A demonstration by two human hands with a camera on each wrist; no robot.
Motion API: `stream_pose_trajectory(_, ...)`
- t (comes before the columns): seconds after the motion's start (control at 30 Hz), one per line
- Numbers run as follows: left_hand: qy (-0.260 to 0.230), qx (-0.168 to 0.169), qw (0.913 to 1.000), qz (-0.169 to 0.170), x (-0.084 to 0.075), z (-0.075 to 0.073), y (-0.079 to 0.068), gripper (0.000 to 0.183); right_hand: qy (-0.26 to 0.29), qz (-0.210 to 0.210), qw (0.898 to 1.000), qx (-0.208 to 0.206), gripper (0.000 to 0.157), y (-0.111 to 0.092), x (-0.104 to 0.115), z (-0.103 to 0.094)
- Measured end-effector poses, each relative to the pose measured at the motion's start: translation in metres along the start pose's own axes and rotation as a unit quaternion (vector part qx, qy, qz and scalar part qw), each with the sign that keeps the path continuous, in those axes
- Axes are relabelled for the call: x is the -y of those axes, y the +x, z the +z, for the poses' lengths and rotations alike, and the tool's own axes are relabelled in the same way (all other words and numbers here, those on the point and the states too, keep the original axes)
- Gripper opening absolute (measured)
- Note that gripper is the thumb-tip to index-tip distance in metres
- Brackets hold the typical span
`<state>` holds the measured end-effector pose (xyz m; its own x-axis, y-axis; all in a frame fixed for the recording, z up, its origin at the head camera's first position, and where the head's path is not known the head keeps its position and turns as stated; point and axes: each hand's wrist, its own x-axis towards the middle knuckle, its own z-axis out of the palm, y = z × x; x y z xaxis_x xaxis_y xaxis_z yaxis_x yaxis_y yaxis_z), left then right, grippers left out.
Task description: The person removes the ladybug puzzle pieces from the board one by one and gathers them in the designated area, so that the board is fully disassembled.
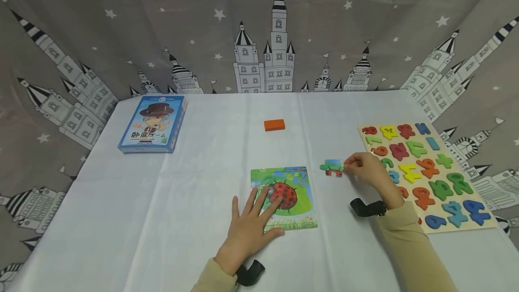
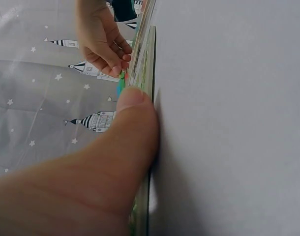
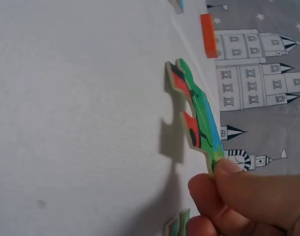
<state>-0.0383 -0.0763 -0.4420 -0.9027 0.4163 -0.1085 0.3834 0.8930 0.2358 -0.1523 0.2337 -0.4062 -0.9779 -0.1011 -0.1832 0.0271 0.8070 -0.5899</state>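
My left hand [image 1: 246,232] lies with spread fingers over the left part of a square ladybug jigsaw puzzle [image 1: 298,217]. In the left wrist view the thumb [image 2: 135,118] rests along the puzzle's edge. To the right, my right hand [image 1: 368,171] pinches a puzzle piece [image 1: 333,165] between thumb and fingertips. Green and blue, with red patches, the piece [image 3: 201,115] is held by one end in the right wrist view, tilted above the white cloth with its shadow beneath. The other fingers of that hand are curled.
An orange block [image 1: 274,125] lies beyond the puzzle. At the right is a board of colourful number and symbol pieces [image 1: 421,148], close to my right forearm. A blue game box [image 1: 152,125] sits at the back left. Behind the white table [image 1: 202,148] hangs a grey castle-print cloth [image 1: 182,12].
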Motion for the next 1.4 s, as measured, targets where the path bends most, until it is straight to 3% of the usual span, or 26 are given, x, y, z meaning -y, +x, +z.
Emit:
stream_pose_trajectory(0.2,-0.001,-0.003,1.0,-0.002,0.003,0.0,-0.003,0.072,-0.034,0.0,0.999,-0.018,0.018,0.003,0.008,0.005)
stream_pose_trajectory(0.3,-0.004,-0.003,1.0,0.002,0.003,0.0,-0.003,0.072,-0.02,-0.012,1.0,-0.017,0.02,0.002,0.017,0.01)
stream_pose_trajectory(0.47,0.007,0.003,1.0,0.001,0.002,-0.001,-0.003,0.071,0.021,-0.119,0.992,0.023,0.021,-0.001,0.049,0.037)
stream_pose_trajectory(0.67,0.043,0.01,0.999,-0.004,-0.001,-0.003,-0.004,0.07,-0.016,-0.268,0.96,0.084,0.023,-0.004,0.098,0.079)
stream_pose_trajectory(0.8,0.066,0.026,0.9974,-0.012,-0.005,-0.004,-0.006,0.068,-0.061,-0.307,0.946,0.083,0.019,-0.008,0.118,0.095)
stream_pose_trajectory(0.93,0.076,0.038,0.9963,-0.016,-0.01,-0.005,-0.008,0.065,-0.087,-0.308,0.945,0.062,0.015,-0.012,0.126,0.103)
stream_pose_trajectory(1.13,0.083,0.044,0.9953,-0.023,-0.014,-0.006,-0.009,0.064,-0.086,-0.272,0.958,0.029,0.005,-0.011,0.129,0.109)
stream_pose_trajectory(1.4,0.076,0.044,0.9959,-0.02,-0.013,-0.006,-0.008,0.064,-0.022,-0.228,0.973,0.037,0.003,-0.011,0.126,0.105)
